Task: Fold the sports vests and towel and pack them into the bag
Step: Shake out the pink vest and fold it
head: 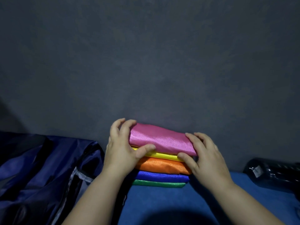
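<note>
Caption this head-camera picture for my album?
Left hand and right hand grip a pink folded vest topping a colourful stack beside a navy bag.

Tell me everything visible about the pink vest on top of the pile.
The pink vest is shiny, finely ribbed fabric folded into a plump oblong bundle. It lies topmost, directly on the yellow vest. The left hand grips its left end, fingers curled over the far edge, thumb at the near edge; the right hand grips its right end likewise.
</note>
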Action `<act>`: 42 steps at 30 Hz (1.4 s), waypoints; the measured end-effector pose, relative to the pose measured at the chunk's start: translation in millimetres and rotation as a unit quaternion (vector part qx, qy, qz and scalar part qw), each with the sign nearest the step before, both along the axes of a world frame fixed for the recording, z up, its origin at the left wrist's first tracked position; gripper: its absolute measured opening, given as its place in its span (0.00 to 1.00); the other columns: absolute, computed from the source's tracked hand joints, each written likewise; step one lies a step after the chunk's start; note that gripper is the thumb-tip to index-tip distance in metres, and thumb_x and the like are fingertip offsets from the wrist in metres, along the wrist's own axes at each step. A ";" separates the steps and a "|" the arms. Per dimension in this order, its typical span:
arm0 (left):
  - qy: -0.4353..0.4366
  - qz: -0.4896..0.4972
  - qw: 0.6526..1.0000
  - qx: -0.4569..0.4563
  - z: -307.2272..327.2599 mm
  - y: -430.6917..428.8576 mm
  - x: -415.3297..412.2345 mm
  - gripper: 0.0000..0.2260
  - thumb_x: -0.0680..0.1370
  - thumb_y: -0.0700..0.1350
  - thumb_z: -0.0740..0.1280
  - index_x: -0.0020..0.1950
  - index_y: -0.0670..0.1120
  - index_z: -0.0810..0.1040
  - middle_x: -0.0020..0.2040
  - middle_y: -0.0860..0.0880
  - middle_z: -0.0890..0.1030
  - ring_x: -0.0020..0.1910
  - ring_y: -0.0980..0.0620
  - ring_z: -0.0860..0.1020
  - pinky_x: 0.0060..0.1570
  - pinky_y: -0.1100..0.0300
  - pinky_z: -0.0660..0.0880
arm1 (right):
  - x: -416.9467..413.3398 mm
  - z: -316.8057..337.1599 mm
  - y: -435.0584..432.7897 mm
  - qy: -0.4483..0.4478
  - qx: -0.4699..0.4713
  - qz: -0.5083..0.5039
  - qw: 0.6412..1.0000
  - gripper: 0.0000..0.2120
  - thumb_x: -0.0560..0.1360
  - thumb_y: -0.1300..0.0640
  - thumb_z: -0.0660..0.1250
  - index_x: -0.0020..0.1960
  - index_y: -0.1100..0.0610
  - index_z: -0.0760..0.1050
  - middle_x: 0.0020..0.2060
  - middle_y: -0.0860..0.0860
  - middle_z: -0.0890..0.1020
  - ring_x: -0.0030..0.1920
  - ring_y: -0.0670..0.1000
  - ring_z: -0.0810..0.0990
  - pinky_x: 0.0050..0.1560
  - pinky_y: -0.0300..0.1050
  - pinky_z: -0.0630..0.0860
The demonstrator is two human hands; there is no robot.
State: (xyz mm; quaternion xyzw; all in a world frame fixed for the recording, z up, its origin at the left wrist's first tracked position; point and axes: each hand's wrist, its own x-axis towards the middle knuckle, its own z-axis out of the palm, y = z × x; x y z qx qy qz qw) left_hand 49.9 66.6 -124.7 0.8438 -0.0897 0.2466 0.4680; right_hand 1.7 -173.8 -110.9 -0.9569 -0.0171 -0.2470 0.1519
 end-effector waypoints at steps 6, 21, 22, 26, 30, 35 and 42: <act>0.019 -0.002 1.000 0.013 -2.9 -1.7 0.8 0.37 0.63 0.76 0.65 0.69 0.61 0.70 0.68 0.61 0.59 0.67 0.53 0.67 0.61 0.52 0.71 | 11.5 -2.2 7.3 0.056 0.079 -0.007 0.995 0.26 0.78 0.40 0.58 0.75 0.41 0.60 0.64 0.47 0.66 0.62 0.52 0.72 0.57 0.46 0.71; 0.075 0.018 0.994 -0.073 -2.5 -5.9 -4.4 0.41 0.63 0.70 0.61 0.74 0.58 0.62 0.72 0.50 0.68 0.67 0.48 0.70 0.56 0.58 0.67 | 13.2 -26.2 24.2 0.025 0.327 0.031 0.944 0.27 0.77 0.34 0.53 0.72 0.45 0.65 0.66 0.48 0.70 0.63 0.43 0.67 0.61 0.38 0.62; 0.076 0.026 0.995 -0.066 -2.3 -6.6 -4.8 0.39 0.65 0.70 0.61 0.74 0.58 0.62 0.72 0.51 0.68 0.66 0.48 0.71 0.55 0.57 0.68 | 14.3 -25.6 24.6 0.025 0.326 0.027 0.945 0.27 0.77 0.35 0.53 0.72 0.45 0.66 0.66 0.50 0.71 0.61 0.43 0.67 0.60 0.39 0.63; 0.095 0.056 0.993 -0.028 -1.8 -9.6 -4.7 0.34 0.70 0.69 0.62 0.73 0.59 0.63 0.70 0.51 0.70 0.62 0.46 0.74 0.56 0.51 0.72 | 18.2 -23.6 25.1 0.040 0.310 0.007 0.950 0.30 0.74 0.36 0.53 0.72 0.46 0.66 0.66 0.53 0.72 0.58 0.44 0.68 0.57 0.39 0.64; 0.068 0.100 0.992 -0.021 -1.2 -12.7 -8.4 0.40 0.67 0.73 0.61 0.75 0.57 0.59 0.71 0.49 0.67 0.68 0.45 0.68 0.65 0.47 0.66 | 13.6 -18.7 26.0 -0.039 0.306 -0.007 0.951 0.31 0.74 0.38 0.57 0.74 0.49 0.64 0.68 0.53 0.69 0.59 0.39 0.64 0.58 0.30 0.59; 0.006 0.118 0.991 0.056 -5.9 -13.9 -9.4 0.34 0.69 0.74 0.56 0.71 0.61 0.67 0.72 0.52 0.63 0.71 0.47 0.63 0.66 0.43 0.62 | 13.4 -15.0 27.2 -0.011 0.286 0.009 0.958 0.34 0.71 0.36 0.53 0.74 0.48 0.63 0.69 0.54 0.68 0.65 0.47 0.67 0.59 0.33 0.60; 0.050 0.118 0.987 0.096 4.2 -13.7 -17.4 0.37 0.69 0.75 0.51 0.75 0.59 0.62 0.77 0.52 0.55 0.75 0.47 0.54 0.70 0.43 0.57 | 6.6 -9.6 23.5 0.002 0.286 -0.006 0.958 0.38 0.72 0.32 0.51 0.78 0.47 0.53 0.73 0.54 0.65 0.71 0.53 0.67 0.59 0.43 0.63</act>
